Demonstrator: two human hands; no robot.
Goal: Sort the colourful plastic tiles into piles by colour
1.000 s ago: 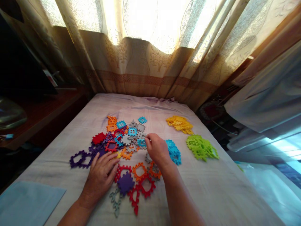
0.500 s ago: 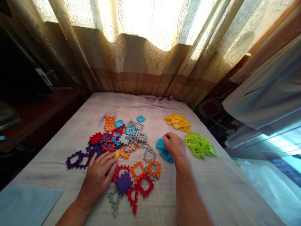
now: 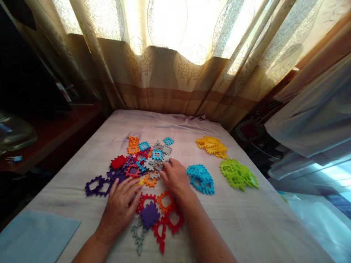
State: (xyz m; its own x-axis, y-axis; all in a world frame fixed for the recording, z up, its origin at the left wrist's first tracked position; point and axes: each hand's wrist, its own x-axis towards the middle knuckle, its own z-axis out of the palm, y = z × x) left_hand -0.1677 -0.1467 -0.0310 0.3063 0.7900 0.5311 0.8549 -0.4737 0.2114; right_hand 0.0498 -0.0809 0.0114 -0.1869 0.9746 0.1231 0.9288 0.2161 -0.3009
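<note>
Interlocking plastic pieces lie in a mixed, colourful heap. My left hand (image 3: 122,204) rests with its fingers spread, beside a yellow piece (image 3: 140,181) and over dark purple pieces (image 3: 94,185). My right hand (image 3: 175,177) reaches to the grey pieces (image 3: 153,165) at the heap's right side; its fingertips are bent, and what they hold, if anything, is hidden. Nearer to me lie a purple square (image 3: 150,215), red pieces (image 3: 174,218) and an orange frame (image 3: 165,201). To the right of my right hand sits a blue pile (image 3: 201,178).
A yellow pile (image 3: 212,146) and a green pile (image 3: 238,174) lie at the right on the sheet-covered surface (image 3: 246,219). A light blue sheet (image 3: 38,233) is at the front left. Behind hangs a curtain (image 3: 170,84).
My right hand has moved left from the blue pile to the grey pieces, uncovering the blue pile. My left hand stays at the heap. The whole view has shifted slightly.
</note>
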